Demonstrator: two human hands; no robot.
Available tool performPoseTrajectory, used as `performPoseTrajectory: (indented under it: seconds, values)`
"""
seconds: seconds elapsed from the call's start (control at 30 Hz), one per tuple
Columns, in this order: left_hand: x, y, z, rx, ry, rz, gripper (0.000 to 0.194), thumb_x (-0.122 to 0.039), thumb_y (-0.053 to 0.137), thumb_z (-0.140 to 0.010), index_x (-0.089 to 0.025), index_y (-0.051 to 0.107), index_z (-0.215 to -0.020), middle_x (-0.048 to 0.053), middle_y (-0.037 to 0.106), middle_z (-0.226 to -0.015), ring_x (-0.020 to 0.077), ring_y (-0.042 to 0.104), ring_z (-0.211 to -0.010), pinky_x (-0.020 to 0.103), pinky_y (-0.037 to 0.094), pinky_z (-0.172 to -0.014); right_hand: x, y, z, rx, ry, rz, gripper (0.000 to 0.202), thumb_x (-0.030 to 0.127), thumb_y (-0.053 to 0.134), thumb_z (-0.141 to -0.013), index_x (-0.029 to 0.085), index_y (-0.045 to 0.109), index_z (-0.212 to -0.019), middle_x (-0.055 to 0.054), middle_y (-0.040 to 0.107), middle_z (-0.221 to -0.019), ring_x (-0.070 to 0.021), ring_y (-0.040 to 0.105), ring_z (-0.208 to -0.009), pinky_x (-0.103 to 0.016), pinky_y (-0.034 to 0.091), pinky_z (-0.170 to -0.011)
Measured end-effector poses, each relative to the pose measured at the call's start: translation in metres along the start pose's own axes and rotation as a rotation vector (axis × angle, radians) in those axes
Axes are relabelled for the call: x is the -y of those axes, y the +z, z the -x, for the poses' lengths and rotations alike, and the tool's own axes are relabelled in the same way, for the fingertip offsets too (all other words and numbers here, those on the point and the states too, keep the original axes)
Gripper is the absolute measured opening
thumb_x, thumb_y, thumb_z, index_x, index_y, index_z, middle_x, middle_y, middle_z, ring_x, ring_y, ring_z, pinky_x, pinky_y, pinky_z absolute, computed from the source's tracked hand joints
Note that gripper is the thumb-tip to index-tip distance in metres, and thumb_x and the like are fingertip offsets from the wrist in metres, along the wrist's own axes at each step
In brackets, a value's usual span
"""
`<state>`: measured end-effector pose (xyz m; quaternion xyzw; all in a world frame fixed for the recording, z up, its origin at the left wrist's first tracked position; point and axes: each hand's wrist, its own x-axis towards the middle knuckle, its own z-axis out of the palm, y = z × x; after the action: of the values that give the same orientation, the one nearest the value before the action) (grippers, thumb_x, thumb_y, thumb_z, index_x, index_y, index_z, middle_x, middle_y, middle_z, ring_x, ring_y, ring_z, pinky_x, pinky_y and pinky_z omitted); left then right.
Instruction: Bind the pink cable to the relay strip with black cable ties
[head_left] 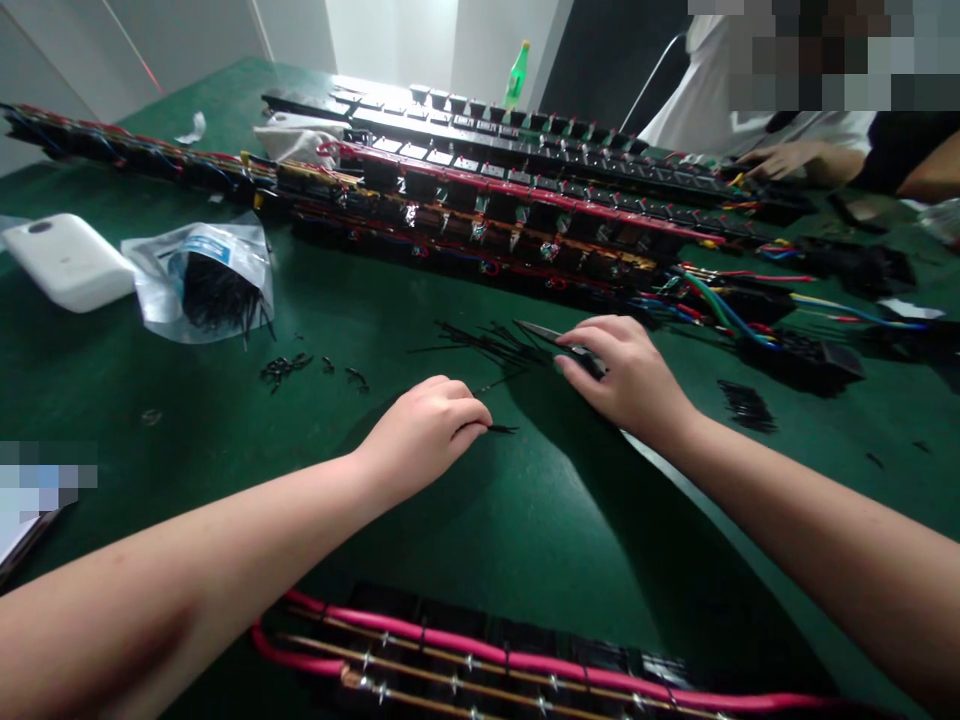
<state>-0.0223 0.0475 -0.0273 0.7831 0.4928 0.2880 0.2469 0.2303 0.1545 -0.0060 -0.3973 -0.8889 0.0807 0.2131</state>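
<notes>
My left hand [431,432] is closed over the middle of the green table, pinching thin black strips, apparently cable ties [502,429], whose ends stick out past the fingertips. To the right, my right hand [619,375] rests low over the table with its fingers around a pair of scissors [538,331]. Their pointed metal blades aim left, and most of the handles are hidden under the hand. Beneath the blade tips lies a loose pile of long black strips [484,345]. Left of my left hand are small curled black pieces [285,370].
Long black modules with wires [480,215] stretch across the back. Another module with a thick red cable [540,655] lies at the near edge. On the left are a plastic bag of black strips [217,285] and a white case [67,262]. A person's hand [787,160] is at back right.
</notes>
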Motion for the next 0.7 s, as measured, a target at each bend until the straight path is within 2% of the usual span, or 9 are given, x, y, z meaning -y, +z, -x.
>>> performPoseTrajectory:
  seconds: [0.1,0.2,0.33,0.43,0.5,0.57,0.6,0.63,0.7]
  values:
    - [-0.001,-0.002,-0.001,-0.043,-0.052,0.106,0.01,-0.018,0.067,-0.088,-0.02,0.072,-0.097,0.003,0.068,-0.089,0.0202,0.06,-0.087,0.034,0.048,-0.08,0.035,0.004,0.01,0.179,-0.164,-0.161,0.018,0.033,0.063,-0.091,0.022,0.072,-0.103,-0.008,0.071,-0.104,-0.0228,0.066,-0.102,-0.037,0.054,-0.091]
    - [0.001,-0.005,-0.002,-0.13,-0.134,0.254,0.016,-0.021,0.055,-0.094,-0.019,0.065,-0.105,0.002,0.065,-0.089,0.0162,0.06,-0.081,0.03,0.048,-0.074,0.059,0.013,0.015,0.248,-0.201,-0.25,0.018,0.027,0.07,-0.088,0.021,0.072,-0.104,-0.007,0.072,-0.102,-0.0206,0.066,-0.1,-0.034,0.056,-0.089]
    - [0.003,-0.007,-0.003,-0.229,-0.225,0.467,0.021,-0.029,0.04,-0.098,-0.019,0.054,-0.112,0.005,0.064,-0.101,0.016,0.064,-0.091,0.028,0.054,-0.077,0.067,0.021,0.005,0.299,-0.162,-0.302,0.013,0.019,0.073,-0.083,0.02,0.073,-0.096,-0.006,0.072,-0.097,-0.0218,0.067,-0.097,-0.037,0.056,-0.088]
    - [-0.002,-0.005,-0.002,-0.25,-0.272,0.673,0.028,-0.032,0.035,-0.098,-0.02,0.044,-0.122,0.012,0.06,-0.125,0.0196,0.063,-0.117,0.035,0.056,-0.093,0.065,0.02,-0.001,0.329,-0.129,-0.339,0.015,0.017,0.073,-0.081,0.02,0.074,-0.096,-0.006,0.071,-0.095,-0.0215,0.068,-0.091,-0.036,0.057,-0.084]
    - [-0.008,-0.005,-0.001,-0.254,-0.302,0.836,0.033,-0.032,0.033,-0.099,-0.022,0.039,-0.13,0.013,0.051,-0.144,0.0211,0.05,-0.138,0.041,0.049,-0.109,0.063,0.017,0.003,0.314,-0.112,-0.355,0.023,0.023,0.073,-0.083,0.019,0.072,-0.106,-0.009,0.071,-0.104,-0.0236,0.067,-0.099,-0.039,0.057,-0.088]
    - [-0.013,-0.004,0.001,-0.245,-0.303,0.916,0.04,-0.03,0.028,-0.102,-0.027,0.032,-0.142,0.008,0.036,-0.16,0.0192,0.031,-0.151,0.045,0.038,-0.12,0.064,0.014,0.015,0.256,-0.073,-0.407,0.039,0.031,0.067,-0.089,0.02,0.064,-0.126,-0.013,0.064,-0.127,-0.0265,0.061,-0.12,-0.043,0.055,-0.098]
    - [-0.015,-0.004,0.003,-0.23,-0.289,0.902,0.044,-0.029,0.023,-0.104,-0.03,0.027,-0.147,0.004,0.028,-0.164,0.0176,0.023,-0.154,0.045,0.034,-0.122,0.065,0.012,0.024,0.218,-0.039,-0.459,0.046,0.034,0.062,-0.093,0.023,0.056,-0.137,-0.013,0.057,-0.141,-0.0267,0.054,-0.131,-0.045,0.052,-0.104]
    - [-0.016,-0.003,0.004,-0.211,-0.271,0.869,0.047,-0.028,0.019,-0.105,-0.033,0.022,-0.151,0.001,0.023,-0.167,0.0168,0.019,-0.155,0.046,0.034,-0.122,0.066,0.011,0.033,0.18,0.02,-0.581,0.05,0.034,0.057,-0.096,0.027,0.048,-0.145,-0.011,0.048,-0.151,-0.0259,0.046,-0.14,-0.046,0.049,-0.109]
    - [-0.017,-0.003,0.006,-0.193,-0.221,0.745,0.049,-0.028,0.019,-0.106,-0.037,0.017,-0.154,0.0,0.02,-0.168,0.0181,0.023,-0.155,0.046,0.039,-0.118,0.068,0.009,0.051,0.168,0.142,-0.829,0.051,0.035,0.048,-0.101,0.036,0.037,-0.151,-0.003,0.035,-0.162,-0.0235,0.035,-0.149,-0.047,0.042,-0.117]
